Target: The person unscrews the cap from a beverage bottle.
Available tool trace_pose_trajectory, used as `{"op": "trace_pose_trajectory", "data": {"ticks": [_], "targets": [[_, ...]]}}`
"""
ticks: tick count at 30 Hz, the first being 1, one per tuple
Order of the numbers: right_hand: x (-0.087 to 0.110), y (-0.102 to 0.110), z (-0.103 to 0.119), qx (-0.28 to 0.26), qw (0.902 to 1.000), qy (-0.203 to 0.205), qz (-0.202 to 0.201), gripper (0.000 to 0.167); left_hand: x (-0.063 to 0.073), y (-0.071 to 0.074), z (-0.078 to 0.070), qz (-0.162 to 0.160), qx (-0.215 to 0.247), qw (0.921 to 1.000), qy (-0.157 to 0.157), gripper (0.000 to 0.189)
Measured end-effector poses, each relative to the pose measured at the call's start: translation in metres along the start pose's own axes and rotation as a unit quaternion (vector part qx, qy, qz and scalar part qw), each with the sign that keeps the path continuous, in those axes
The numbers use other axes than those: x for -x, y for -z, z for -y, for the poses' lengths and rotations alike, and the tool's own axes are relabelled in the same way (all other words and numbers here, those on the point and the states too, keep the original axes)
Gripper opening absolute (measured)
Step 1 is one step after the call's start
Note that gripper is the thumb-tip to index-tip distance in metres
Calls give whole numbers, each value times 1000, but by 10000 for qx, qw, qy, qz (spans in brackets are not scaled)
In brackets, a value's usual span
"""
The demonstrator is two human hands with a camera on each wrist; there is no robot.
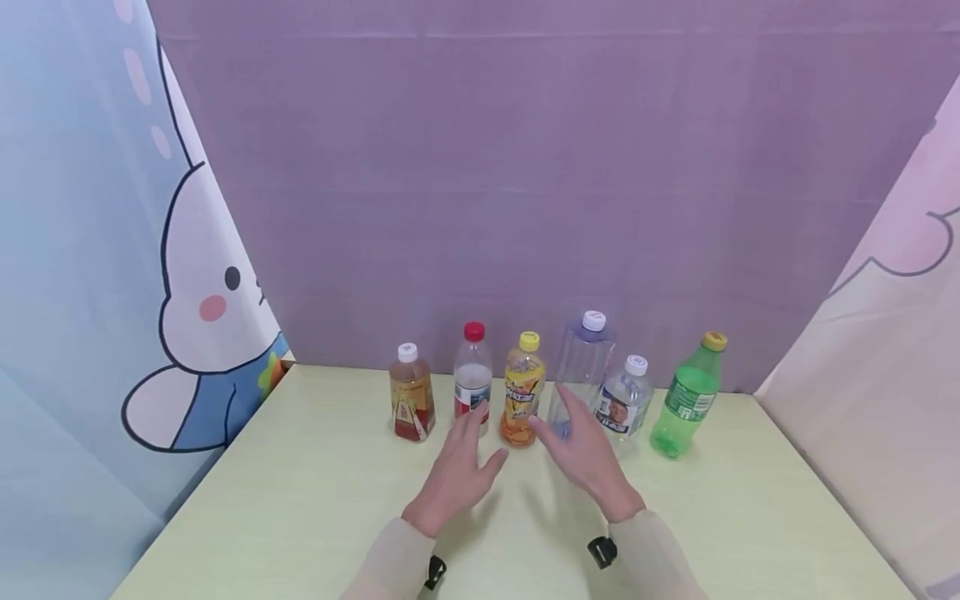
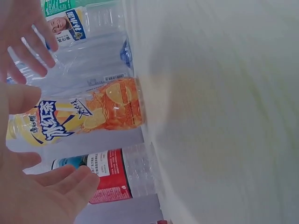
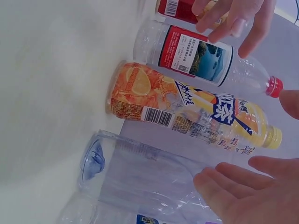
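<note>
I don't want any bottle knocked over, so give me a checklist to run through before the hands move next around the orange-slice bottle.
1. Orange-slice bottle upright and capped: ok.
2. Left hand holding nothing: ok.
3. Right hand holding nothing: ok.
4. Neighbouring red-capped bottle upright: ok.
5. Right hand clear of the tall clear bottle: cannot tell; they overlap in the head view.
6. Left hand clear of the red-capped bottle: cannot tell; they overlap too.

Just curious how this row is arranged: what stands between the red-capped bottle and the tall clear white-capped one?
The yellow-capped bottle stands between them, as both the head and right wrist views show.
</note>
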State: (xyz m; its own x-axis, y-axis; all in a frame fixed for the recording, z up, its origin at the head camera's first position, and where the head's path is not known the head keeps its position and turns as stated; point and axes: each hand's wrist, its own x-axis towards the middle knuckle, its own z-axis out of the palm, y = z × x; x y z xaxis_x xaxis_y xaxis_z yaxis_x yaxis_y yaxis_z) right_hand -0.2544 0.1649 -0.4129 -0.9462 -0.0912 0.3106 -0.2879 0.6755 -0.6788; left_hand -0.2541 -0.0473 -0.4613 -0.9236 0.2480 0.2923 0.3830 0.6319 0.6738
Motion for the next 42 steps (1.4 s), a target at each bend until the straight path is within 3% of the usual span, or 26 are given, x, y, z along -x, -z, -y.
{"op": "trace_pose_trajectory", "data": {"ticks": [17,26,42], "targets": [[-25,-3,11,-280,9993,160,-184,77,-20,-12,-4,-40,359,9993,33,78],[-33,-7,16,-384,9986,-143,-333,83,-30,-14,-5,-7,253,9997,12,77],[-50,-11,30,-166,9972,-609,-392,90,-35,-17,-9,187,211,9995,-126,77]]}}
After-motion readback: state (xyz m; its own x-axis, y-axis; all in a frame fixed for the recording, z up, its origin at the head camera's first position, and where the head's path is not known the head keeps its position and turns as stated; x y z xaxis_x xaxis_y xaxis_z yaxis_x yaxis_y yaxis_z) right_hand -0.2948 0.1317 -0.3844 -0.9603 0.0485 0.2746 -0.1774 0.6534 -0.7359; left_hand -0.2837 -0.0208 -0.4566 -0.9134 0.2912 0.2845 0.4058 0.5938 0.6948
